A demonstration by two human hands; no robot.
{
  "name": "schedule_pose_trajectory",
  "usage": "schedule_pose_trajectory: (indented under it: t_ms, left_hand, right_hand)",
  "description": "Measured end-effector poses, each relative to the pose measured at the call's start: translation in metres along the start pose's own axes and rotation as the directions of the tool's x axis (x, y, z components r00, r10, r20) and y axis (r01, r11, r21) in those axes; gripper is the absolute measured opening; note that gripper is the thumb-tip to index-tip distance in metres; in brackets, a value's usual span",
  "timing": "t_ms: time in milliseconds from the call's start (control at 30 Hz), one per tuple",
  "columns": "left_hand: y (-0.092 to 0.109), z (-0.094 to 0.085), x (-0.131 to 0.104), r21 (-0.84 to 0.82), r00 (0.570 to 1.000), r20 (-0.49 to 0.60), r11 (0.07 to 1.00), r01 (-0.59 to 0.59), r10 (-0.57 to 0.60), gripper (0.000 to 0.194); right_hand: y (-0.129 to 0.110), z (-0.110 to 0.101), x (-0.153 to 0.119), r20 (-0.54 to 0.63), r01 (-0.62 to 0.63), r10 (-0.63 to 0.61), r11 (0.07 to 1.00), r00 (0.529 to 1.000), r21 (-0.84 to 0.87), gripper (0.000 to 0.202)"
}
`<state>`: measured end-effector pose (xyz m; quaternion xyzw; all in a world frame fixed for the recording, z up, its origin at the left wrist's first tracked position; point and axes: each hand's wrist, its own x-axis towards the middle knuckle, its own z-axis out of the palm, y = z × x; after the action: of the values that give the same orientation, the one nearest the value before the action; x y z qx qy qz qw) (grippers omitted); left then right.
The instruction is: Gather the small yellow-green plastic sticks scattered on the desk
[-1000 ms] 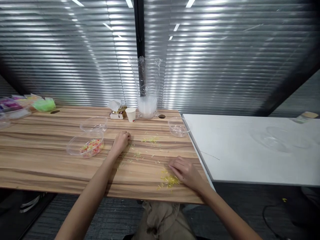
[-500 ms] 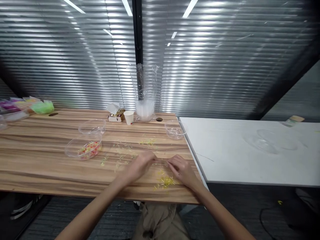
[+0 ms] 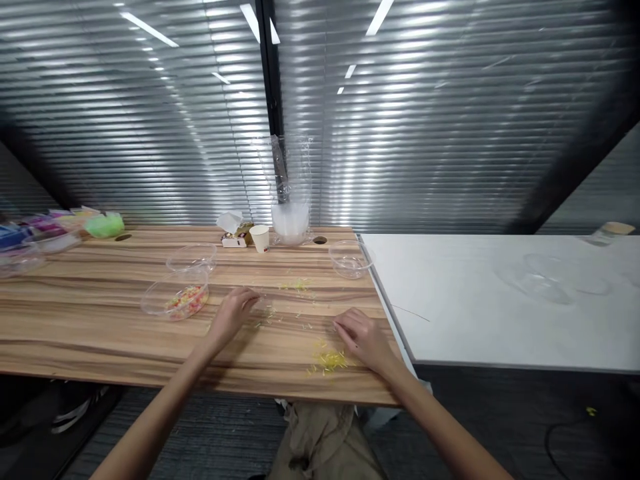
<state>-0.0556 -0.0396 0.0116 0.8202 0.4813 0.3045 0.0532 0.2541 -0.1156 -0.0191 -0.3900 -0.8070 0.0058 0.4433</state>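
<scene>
Wooden surface [image 3: 75, 320] with a clear bowl [image 3: 176, 299] of mixed coloured bits. Left hand [image 3: 233, 312] rests loosely curled, holding nothing visible, among scattered slivers; right hand [image 3: 363, 337], flat and open, touches the yellow pile [image 3: 327, 360]. Sweeping with low, flat fingers likely gathers the slivers best.

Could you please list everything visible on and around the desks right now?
wooden table: one, light brown, left and centre
white table: one, butted against its right edge
yellow pieces: a small heap, beside the right hand
scattered pieces: many, yellow-green, mid-table
bowl of mixed pieces: one, clear, left of the left hand
empty bowls: two, clear, one behind the filled bowl, one near the table's right edge
paper cup: one, white, at the back
small box: one, open, left of the cup
stack of clear cups in a wrapper: one, at the back
coloured bags: several, far left
left hand: on the table among the scattered pieces
right hand: flat by the yellow heap
</scene>
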Motion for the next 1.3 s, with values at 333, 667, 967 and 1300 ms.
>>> schedule_pose_trajectory:
  t_ms: [333, 667, 967, 1300]
  left_hand:
    - [-0.039, 0.009, 0.011, 0.136, 0.998, 0.066, 0.991, 0.007, -0.017, 0.027]
    - [-0.03, 0.008, 0.014, 0.183, 0.994, 0.102, 0.983, 0.007, -0.026, 0.022]
    - [-0.038, 0.013, 0.023, 0.217, 0.99, 0.124, 0.975, 0.042, -0.071, 0.021]
    - [-0.037, 0.014, 0.028, 0.242, 0.985, 0.156, 0.97, 0.034, -0.074, 0.015]
  right_hand:
    - [0.002, 0.001, -0.001, 0.02, 0.009, -0.008, 1.0, 1.0, -0.019, 0.021]
    - [0.002, 0.002, -0.001, 0.035, 0.016, -0.015, 1.0, 0.999, -0.023, 0.02]
    - [0.004, 0.001, -0.002, 0.046, 0.022, -0.02, 0.999, 0.999, -0.036, 0.022]
    - [0.005, 0.002, -0.001, 0.068, 0.02, -0.017, 0.999, 0.998, -0.042, 0.022]
